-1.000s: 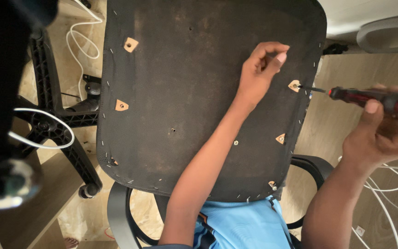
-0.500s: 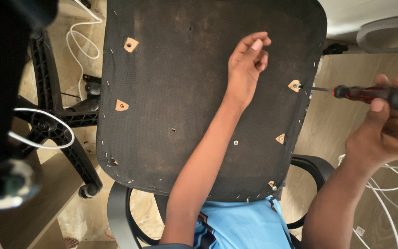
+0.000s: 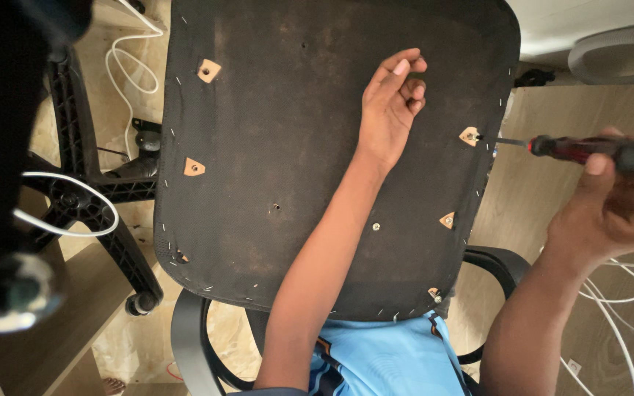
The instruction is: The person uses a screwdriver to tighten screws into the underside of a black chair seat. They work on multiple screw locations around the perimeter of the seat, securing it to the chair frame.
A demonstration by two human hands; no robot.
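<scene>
An upturned office chair seat, black cloth with staples round its edge, fills the middle of the view. My left hand rests on it with the fingers loosely curled and nothing visible in them. Off the seat's right edge, my right hand grips a screwdriver with a red and black handle. The screwdriver's tip sits in a small wood-coloured triangular screw hole near that edge. Three similar holes show: one at top left, one at mid left, one at lower right.
A black star-shaped chair base with castors lies on the wooden floor to the left, beside a white cable. More white cables lie at lower right. A black armrest curves under the seat. A grey chair stands at top right.
My left hand has drawn back leftward from the screw hole at the right edge and curled its fingers. The screwdriver tip has stayed at that hole.
</scene>
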